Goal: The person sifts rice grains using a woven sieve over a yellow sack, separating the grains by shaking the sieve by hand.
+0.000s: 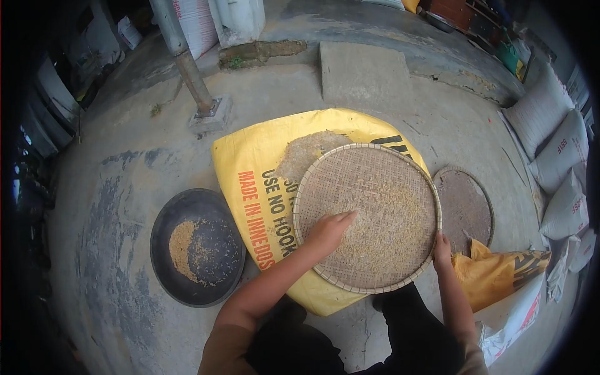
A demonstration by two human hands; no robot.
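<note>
A round woven tray (369, 272) with a pale rim is held over a yellow sack (234, 150) spread on the floor. Grains (397, 200) lie scattered across the tray, denser on its right side. My right hand (442, 247) grips the rim at the lower right. Over the left part of the tray is my left hand (334, 230), its fingertips together at the grains; what they hold, if anything, is too small to name. Beyond the tray, a heap of husks (306, 150) rests on the sack. A black basin (215, 265) with grain in it stands at the left.
Another round tray (465, 206) lies on the floor at the right, beside an orange sack (494, 278). Full white sacks (540, 112) line the right edge. A metal post (192, 78) and a concrete ramp (362, 75) are farther back.
</note>
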